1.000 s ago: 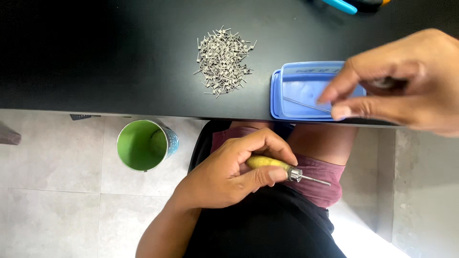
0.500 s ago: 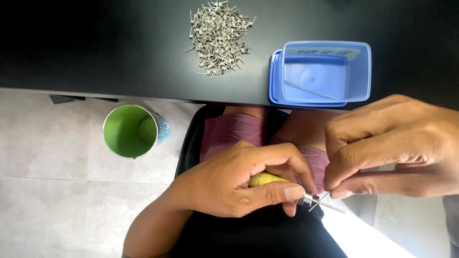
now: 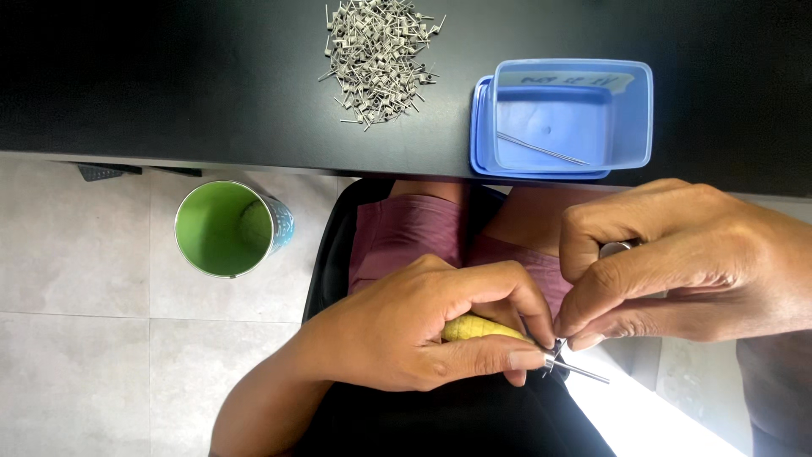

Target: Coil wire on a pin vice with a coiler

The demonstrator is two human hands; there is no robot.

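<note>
Landmark: the black bench (image 3: 169, 76), running across the top of the view, its near edge just above the person's lap.
Left hand: the left hand (image 3: 423, 326) is below the bench edge, over the lap, clenched around a yellow-handled tool (image 3: 478, 328).
Tool: the yellow-handled tool lies nearly level in that fist; its thin metal shaft (image 3: 584, 372) sticks out to the right past the thumb.
Right hand: the right hand (image 3: 685, 262) is below the bench edge, just right of the left hand; thumb and forefinger are pinched together at the base of the shaft, on something too small to make out.
Box: a clear blue plastic box (image 3: 571, 114) sits on its blue lid at the bench's near edge, directly above the right hand, with one thin metal pin (image 3: 541, 149) lying inside.
Pile: a heap of small grey metal pins (image 3: 376, 55) lies on the bench, left of the box and apart from it.
Cup: a green cup (image 3: 228, 228) stands on the tiled floor (image 3: 85, 338), below the bench edge, well left of the hands.
</note>
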